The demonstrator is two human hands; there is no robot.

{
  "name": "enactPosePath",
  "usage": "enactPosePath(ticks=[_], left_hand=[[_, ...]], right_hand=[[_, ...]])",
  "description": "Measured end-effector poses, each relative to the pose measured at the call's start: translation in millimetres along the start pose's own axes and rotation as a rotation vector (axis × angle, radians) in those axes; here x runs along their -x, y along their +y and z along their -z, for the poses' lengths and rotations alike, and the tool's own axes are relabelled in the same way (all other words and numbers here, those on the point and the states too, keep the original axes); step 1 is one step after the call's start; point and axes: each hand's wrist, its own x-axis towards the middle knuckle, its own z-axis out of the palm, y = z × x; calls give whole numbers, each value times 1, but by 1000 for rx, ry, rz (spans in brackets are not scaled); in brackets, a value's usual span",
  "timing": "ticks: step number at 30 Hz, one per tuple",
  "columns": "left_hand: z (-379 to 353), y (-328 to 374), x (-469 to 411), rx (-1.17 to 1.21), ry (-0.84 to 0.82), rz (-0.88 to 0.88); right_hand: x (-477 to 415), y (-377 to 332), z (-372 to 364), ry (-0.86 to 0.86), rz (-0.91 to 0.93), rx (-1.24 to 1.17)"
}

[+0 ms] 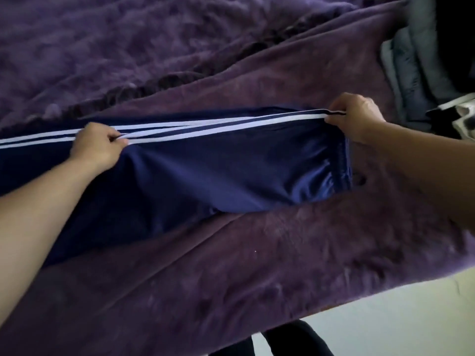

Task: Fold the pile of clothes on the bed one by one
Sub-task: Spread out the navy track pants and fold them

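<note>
Navy track pants [231, 170] lie flat on the purple blanket [282, 265] over the bed [154, 42]. Their long axis runs left to right in front of me, tilting slightly up toward the right. The waistband [344, 160] end sits at the right; the legs run off the left edge of view. Both hands are clamped on the far long edge, the white-striped side seam [218, 127]: left hand [99, 145] pinches it partway along, right hand [357, 116] grips it at the waistband corner. The hands are well apart, with the seam taut between them and the near edge loose toward me. Judgement: the coming fold likely crosses the long axis, so the right hand, nearer the end, would carry the waistband leftward. Beyond the right hand waits the pile of clothes [416, 60], grey and dark. Pale floor [385, 317] shows past the bed's near edge.
</note>
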Motion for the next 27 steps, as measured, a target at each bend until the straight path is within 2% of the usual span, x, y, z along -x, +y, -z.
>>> enactPosePath(ticks=[4,9,14,17,20,23,27], left_hand=[[-31,7,-55,1,-6,72],[-66,19,-99,-84,49,179],[-62,26,-102,-171,3,210],[-38,21,-80,-121,79,175],[-11,-2,-39,-94,177,137],[4,-39,16,-80,149,175],[13,-103,94,-139,70,269]], right_hand=[[-25,2,-35,37,-101,56],[-28,10,-71,138,-88,131],[-36,3,-68,75,-117,304],[-38,-15,-55,46,-106,389],[-32,-48,-44,101,9,420],[-8,-103,-54,133,216,277],[44,-185,-88,-15,414,79]])
